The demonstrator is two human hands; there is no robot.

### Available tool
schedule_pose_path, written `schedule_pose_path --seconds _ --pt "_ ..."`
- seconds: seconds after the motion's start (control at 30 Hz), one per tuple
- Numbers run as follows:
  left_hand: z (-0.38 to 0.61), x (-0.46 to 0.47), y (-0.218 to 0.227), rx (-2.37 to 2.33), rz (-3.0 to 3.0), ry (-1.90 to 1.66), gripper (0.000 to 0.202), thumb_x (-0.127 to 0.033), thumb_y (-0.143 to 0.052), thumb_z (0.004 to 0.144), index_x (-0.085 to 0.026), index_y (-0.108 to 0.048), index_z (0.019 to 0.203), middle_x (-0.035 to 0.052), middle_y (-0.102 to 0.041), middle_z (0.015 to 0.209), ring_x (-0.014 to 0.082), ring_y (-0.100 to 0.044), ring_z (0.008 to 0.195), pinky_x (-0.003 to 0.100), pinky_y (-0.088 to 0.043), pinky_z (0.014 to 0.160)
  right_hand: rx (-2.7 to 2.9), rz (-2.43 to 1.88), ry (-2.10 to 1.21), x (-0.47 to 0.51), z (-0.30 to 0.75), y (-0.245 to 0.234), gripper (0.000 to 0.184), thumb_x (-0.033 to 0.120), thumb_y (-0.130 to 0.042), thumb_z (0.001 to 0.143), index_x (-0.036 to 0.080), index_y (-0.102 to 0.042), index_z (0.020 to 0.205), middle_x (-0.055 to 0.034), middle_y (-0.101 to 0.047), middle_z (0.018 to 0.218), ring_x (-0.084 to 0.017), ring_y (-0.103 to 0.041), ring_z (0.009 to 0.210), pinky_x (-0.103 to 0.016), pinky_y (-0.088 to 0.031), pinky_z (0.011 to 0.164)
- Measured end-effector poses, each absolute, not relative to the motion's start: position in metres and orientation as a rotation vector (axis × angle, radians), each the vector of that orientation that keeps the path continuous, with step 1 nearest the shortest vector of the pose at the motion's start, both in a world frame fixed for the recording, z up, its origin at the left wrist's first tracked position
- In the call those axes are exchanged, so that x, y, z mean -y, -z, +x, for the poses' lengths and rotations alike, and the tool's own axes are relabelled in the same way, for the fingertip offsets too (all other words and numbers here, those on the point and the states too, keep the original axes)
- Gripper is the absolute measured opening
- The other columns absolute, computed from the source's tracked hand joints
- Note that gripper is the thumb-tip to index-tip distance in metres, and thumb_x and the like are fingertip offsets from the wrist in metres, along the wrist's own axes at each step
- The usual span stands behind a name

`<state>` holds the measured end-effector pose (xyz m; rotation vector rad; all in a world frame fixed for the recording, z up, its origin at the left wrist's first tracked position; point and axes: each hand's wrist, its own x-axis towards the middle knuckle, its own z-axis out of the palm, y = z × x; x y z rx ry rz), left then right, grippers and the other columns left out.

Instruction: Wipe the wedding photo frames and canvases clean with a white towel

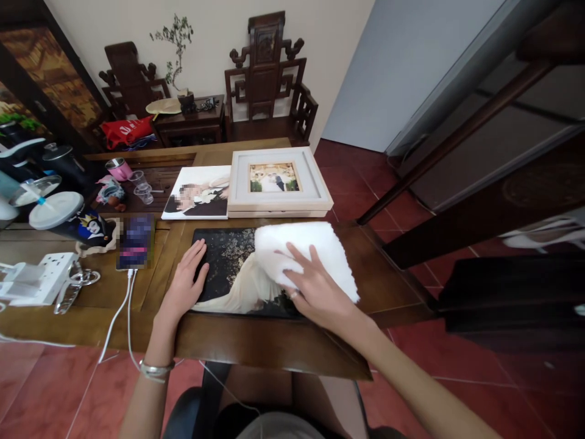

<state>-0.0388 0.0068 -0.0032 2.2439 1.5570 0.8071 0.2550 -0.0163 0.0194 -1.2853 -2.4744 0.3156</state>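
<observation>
A dark photo panel (228,274) with a pale flowing gown on it lies flat on the wooden table, close to the front edge. My left hand (189,274) rests on the panel's left edge, fingers stretched out and holding nothing. Over the panel's right part is a fluffy white cloth (333,262), which hides that side of the picture. My right hand (311,280) presses down on the cloth, its fingers bent into the folds and a ring showing on one of them.
Behind the panel are a white-edged photo print (201,192) and a framed photo (283,183) on a box. To the left lie a phone (136,244) on charging cables, a claw clip (75,286), a power strip (50,277) and a lidded tumbler (68,216). Wooden chairs (265,73) stand beyond.
</observation>
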Motion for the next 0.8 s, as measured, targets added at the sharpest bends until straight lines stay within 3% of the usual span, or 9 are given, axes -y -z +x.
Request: schedule_pose_path --seconds 0.23,0.43,0.5,0.63,0.8 --pt "-0.040 -0.008 0.007 -1.561 2.272 -0.815 0.045 -0.031 -0.039 0.096 -0.016 -0.044 0.138 0.0131 -0.042 0.147 0.0219 -0.034 0.139 0.045 -0.028 0.115 2.487 -1.108 -0.446 0.098 0.263 -0.031 0.024 0.001 -0.044 0.070 0.017 -0.061 0.074 -0.0134 -0.049 0.141 -0.032 -0.020 0.142 -0.064 -0.020 0.112" --pt "-0.043 -0.009 0.008 -1.551 2.261 -0.820 0.046 -0.034 -0.040 0.095 -0.017 -0.045 0.138 0.0126 -0.042 0.147 0.0222 -0.034 0.139 0.045 -0.028 0.115 2.496 -1.212 -0.383 0.049 0.267 -0.028 0.021 0.013 -0.043 0.087 0.016 -0.064 0.090 -0.0163 -0.064 0.121 -0.033 -0.035 0.136 -0.060 -0.027 0.110" --pt "-0.043 -0.009 0.008 -1.545 2.259 -0.826 0.046 -0.034 -0.040 0.095 -0.017 -0.045 0.137 0.0120 -0.042 0.147 0.0218 -0.034 0.139 0.045 -0.028 0.115 2.507 -1.217 -0.302 0.017 0.264 -0.024 0.022 0.016 -0.042 0.090 0.015 -0.063 0.096 -0.0169 -0.066 0.115 -0.033 -0.033 0.137 -0.060 -0.023 0.111" --pt "-0.043 -0.010 0.010 -1.554 2.232 -0.866 0.046 -0.034 -0.041 0.095 -0.015 -0.047 0.136 0.0125 -0.043 0.146 0.0211 -0.035 0.138 0.043 -0.027 0.115 2.495 -1.314 -0.210 -0.028 0.255 -0.018 0.026 0.020 -0.039 0.093 0.013 -0.063 0.101 -0.0175 -0.066 0.112 -0.036 -0.034 0.135 -0.062 -0.027 0.106" --pt "-0.045 -0.013 0.014 -1.562 2.238 -0.878 0.045 -0.035 -0.041 0.094 -0.016 -0.049 0.134 0.0122 -0.045 0.145 0.0218 -0.036 0.138 0.044 -0.028 0.115 2.474 -1.307 -0.153 0.000 0.249 -0.013 0.028 0.018 -0.041 0.091 0.012 -0.063 0.106 -0.0184 -0.066 0.112 -0.035 -0.033 0.136 -0.066 -0.022 0.107"
